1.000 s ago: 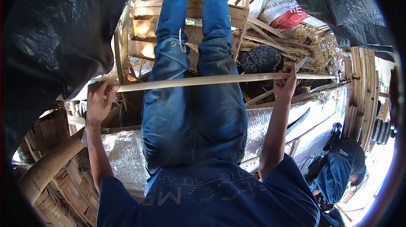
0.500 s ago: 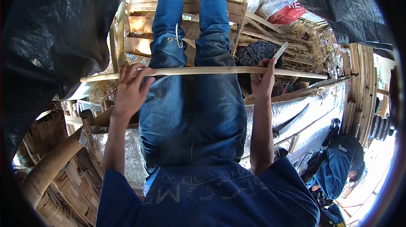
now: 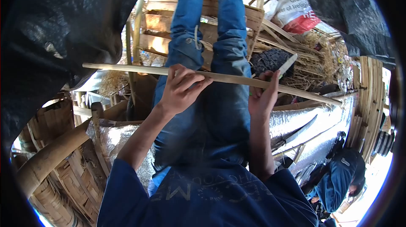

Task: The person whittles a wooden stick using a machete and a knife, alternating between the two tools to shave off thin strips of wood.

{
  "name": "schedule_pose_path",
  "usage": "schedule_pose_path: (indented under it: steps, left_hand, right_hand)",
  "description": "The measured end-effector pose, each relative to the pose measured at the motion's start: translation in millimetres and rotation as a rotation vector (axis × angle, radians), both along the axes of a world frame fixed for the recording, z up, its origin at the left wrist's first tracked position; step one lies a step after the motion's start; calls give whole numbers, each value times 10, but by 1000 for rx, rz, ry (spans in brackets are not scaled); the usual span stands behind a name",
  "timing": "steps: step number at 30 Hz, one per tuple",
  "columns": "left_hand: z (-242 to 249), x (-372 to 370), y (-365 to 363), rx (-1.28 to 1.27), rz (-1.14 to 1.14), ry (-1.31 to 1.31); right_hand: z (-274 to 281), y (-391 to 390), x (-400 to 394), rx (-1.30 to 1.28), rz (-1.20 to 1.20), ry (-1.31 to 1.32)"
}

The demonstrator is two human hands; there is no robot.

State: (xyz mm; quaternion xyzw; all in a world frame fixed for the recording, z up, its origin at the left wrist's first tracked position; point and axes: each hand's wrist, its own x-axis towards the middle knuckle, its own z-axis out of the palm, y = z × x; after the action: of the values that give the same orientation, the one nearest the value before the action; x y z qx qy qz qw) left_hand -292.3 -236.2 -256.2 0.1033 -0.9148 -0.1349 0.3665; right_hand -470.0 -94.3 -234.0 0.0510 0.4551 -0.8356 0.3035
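A long pale wooden strip [image 3: 230,78] lies across above my thighs, its left end higher than its right. My left hand [image 3: 182,86] pinches it near the middle, fingers over the top edge. Farther right, my right hand [image 3: 263,94] holds a knife [image 3: 288,63] whose pale blade points up and to the right, and the strip passes by these fingers. The knife's handle is mostly hidden in the hand. My legs in blue jeans [image 3: 228,45] stretch forward beneath the strip.
A dark clump [image 3: 270,61] and straw [image 3: 319,56] lie beyond my right hand. Silver foil sheeting [image 3: 292,121] with a long curved blade is at the right. Another person [image 3: 338,176] sits lower right. Black plastic [image 3: 55,28] hangs at the left; bamboo slats [image 3: 366,104] stand right.
My left hand has moved right along the strip and closed on it. The strip now tilts down to the right. The whole view has shifted slightly.
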Motion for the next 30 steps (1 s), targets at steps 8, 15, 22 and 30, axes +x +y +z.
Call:
schedule_pose_path:
  steps: [8,15,22,30]
  left_hand:
    - [180,418,-168,-10,197,57]
    - [168,1049,-696,866,1081,712]
    - [365,1457,-750,1416,600,1071]
    - [818,1075,-554,1331,304,857]
  right_hand:
    - [-92,151,-228,-36,59,-69]
    - [-252,472,-601,71,-13,-98]
    - [-287,737,-893,304,-193,-111]
    - [-868,1129,-1522,13,-31,-91]
